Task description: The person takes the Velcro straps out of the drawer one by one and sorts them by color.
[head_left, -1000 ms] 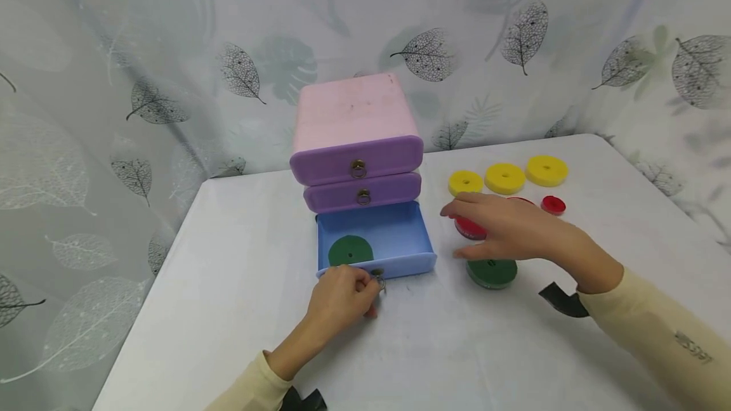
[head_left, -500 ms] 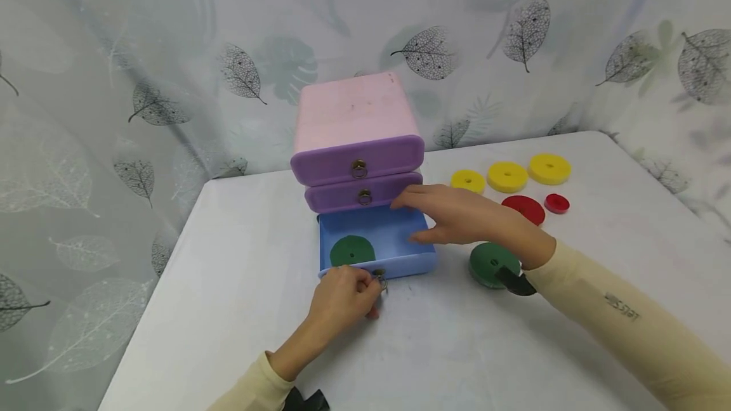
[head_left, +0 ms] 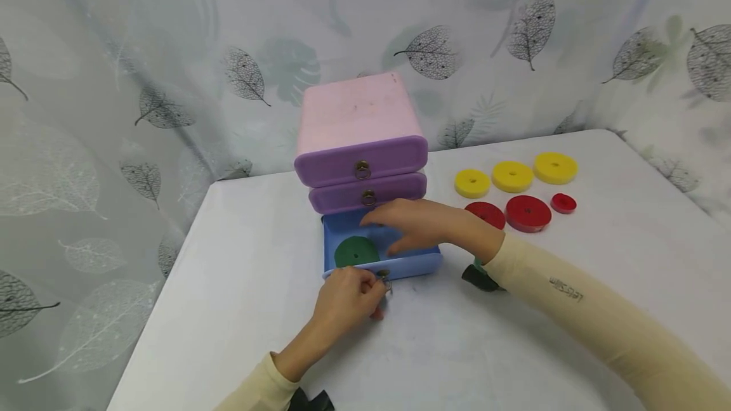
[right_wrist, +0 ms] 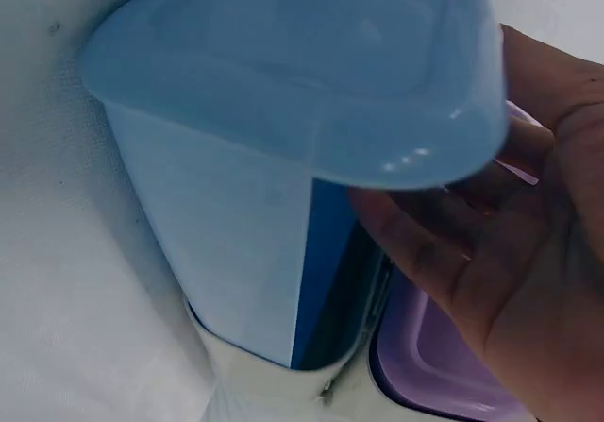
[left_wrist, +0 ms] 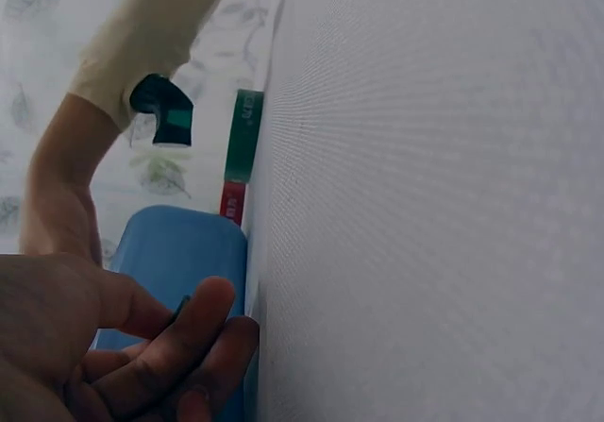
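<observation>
At the blue drawer's front, my left hand (head_left: pixel 345 303) pinches the small metal ring pull (head_left: pixel 388 284). The blue drawer (head_left: pixel 414 265) stands pulled out at the bottom of a pink and purple drawer cabinet (head_left: pixel 356 103). Inside it, at the left, lies a green disc (head_left: pixel 356 250). My right hand (head_left: pixel 425 227) reaches over the drawer's right side, fingers spread and apart from the disc; I see nothing in it. In the right wrist view its fingers are beside the drawer front (right_wrist: pixel 311 63). The left wrist view shows my left fingers (left_wrist: pixel 203 323) before the blue front.
Right of the cabinet lie yellow discs (head_left: pixel 512 176) in a row and red discs (head_left: pixel 528 213) before them. My right sleeve mostly hides another green disc (head_left: pixel 478 263). Two purple drawers (head_left: pixel 394 156) are closed above the blue one. A leaf-patterned curtain (head_left: pixel 342 30) stands behind.
My right hand has moved left from above the discs on the table to over the blue drawer. My left hand has stayed at the ring pull.
</observation>
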{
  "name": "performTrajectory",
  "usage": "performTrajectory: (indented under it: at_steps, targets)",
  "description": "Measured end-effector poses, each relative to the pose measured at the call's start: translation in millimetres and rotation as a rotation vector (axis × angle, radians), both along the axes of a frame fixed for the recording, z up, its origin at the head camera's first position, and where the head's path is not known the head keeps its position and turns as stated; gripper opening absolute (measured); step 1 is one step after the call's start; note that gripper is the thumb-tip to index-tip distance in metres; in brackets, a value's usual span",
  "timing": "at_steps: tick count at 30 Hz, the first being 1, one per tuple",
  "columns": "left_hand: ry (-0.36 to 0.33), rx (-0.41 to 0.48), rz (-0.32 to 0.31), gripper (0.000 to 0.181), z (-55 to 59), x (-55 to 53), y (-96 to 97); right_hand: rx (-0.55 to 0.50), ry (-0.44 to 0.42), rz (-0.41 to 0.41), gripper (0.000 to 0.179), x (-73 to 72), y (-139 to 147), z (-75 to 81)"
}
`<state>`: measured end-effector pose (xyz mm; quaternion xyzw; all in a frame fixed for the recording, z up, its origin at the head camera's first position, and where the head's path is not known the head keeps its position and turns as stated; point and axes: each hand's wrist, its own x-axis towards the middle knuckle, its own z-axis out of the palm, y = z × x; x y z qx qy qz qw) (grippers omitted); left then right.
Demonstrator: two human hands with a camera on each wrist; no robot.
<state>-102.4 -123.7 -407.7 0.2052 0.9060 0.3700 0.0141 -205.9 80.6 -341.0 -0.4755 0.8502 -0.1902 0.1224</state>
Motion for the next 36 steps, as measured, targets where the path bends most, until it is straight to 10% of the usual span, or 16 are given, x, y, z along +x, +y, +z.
performTrajectory:
  at_steps: [14,36]
  targets:
    - [-0.006,-0.003,0.003,0.033,2.8,-0.1,1.5,0.183,0.067,0.008,0.068,-9.3,-26.1,-13.3]
    - [0.014,-0.020,0.004,0.032,0.8,0.3,0.4,0.169,0.089,0.182,0.069,-16.0,-50.0,-27.6]
